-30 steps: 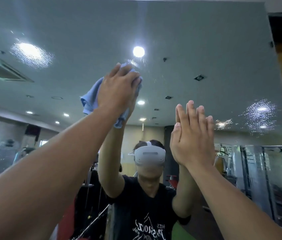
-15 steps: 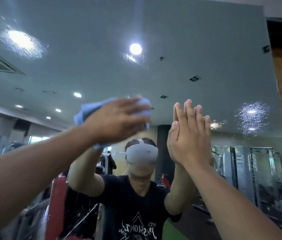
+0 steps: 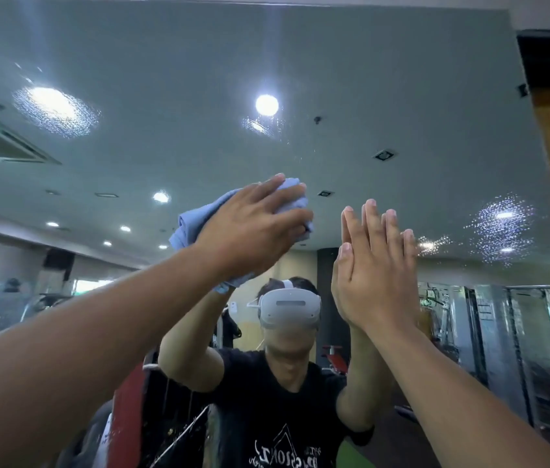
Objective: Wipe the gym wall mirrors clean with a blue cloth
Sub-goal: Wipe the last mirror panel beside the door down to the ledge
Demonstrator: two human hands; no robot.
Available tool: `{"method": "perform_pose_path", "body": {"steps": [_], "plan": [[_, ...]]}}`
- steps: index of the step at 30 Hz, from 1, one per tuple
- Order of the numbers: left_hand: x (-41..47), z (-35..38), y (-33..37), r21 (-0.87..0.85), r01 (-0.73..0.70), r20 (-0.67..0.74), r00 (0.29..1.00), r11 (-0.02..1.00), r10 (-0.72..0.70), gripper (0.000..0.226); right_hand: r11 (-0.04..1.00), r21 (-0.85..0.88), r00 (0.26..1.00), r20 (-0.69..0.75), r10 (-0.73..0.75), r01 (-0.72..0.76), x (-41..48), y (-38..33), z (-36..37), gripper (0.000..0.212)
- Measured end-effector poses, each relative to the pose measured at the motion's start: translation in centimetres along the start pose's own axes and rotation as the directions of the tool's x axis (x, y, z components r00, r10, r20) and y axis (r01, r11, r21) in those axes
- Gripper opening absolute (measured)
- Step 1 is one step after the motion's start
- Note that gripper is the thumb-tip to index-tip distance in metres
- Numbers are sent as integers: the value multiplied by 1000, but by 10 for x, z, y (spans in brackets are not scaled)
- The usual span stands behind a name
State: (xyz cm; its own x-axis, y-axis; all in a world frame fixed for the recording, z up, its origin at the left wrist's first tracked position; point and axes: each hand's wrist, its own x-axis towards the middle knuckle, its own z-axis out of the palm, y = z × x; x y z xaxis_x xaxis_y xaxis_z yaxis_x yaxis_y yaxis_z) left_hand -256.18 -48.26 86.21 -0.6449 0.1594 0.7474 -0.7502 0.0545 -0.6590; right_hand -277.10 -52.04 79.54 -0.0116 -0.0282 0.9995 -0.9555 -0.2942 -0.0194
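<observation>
Left hand (image 3: pixel 250 228) presses bunched blue cloth (image 3: pixel 195 217) with spread fingers on the mirror (image 3: pixel 402 96), far from its edges; right hand (image 3: pixel 378 282) flat, empty, just beside

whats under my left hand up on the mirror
A bunched blue cloth, pressed to the mirror by the left hand, with folds sticking out on the left. The glass behind it is covered.
</observation>
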Motion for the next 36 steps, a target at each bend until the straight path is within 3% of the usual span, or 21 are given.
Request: {"method": "perform_pose_path", "body": {"steps": [2,5,8,10,11,12,13,18,23,28,33,36], "plan": [[10,0,-18,-19,48,2,999,999,-48,28,1000,-8,1000,5,-5,5,0,1,0,59],[33,1,-60,-2,371,-37,928,929,-371,35,1000,-26,1000,8,-12,12,0,3,1,59],[57,1,-85,53,732,-94,681,679,-726,34,999,-38,1000,-12,-7,6,0,1,2,59],[78,7,-81,108,852,-89,522,513,-848,33,999,-50,1000,-30,-5,4,1,0,3,59],[91,9,-73,129,874,-72,480,469,-874,35,999,-51,999,-31,-8,6,1,-1,3,59],[105,13,-64,147,868,-43,484,474,-874,38,999,-48,1000,-28,-10,8,1,-1,3,59],[120,16,-53,163,836,-6,532,524,-847,40,999,-42,1000,-26,-10,9,1,-1,3,59],[160,44,21,28,571,48,819,820,-572,29,1000,-5,999,-26,-20,19,1,4,3,58],[143,33,6,-31,416,11,909,909,-416,29,1000,4,1000,-7,-16,16,2,5,0,59],[98,3,-40,-62,567,-18,822,821,-569,33,1000,8,1000,-24,-16,16,2,4,2,58],[28,-20,-99,-72,807,-145,573,586,-807,35,1000,24,1000,-29,-3,4,0,1,0,59],[28,-19,-102,-74,879,-143,458,471,-877,34,1000,20,999,-45,3,-2,0,-4,1,58]]}}
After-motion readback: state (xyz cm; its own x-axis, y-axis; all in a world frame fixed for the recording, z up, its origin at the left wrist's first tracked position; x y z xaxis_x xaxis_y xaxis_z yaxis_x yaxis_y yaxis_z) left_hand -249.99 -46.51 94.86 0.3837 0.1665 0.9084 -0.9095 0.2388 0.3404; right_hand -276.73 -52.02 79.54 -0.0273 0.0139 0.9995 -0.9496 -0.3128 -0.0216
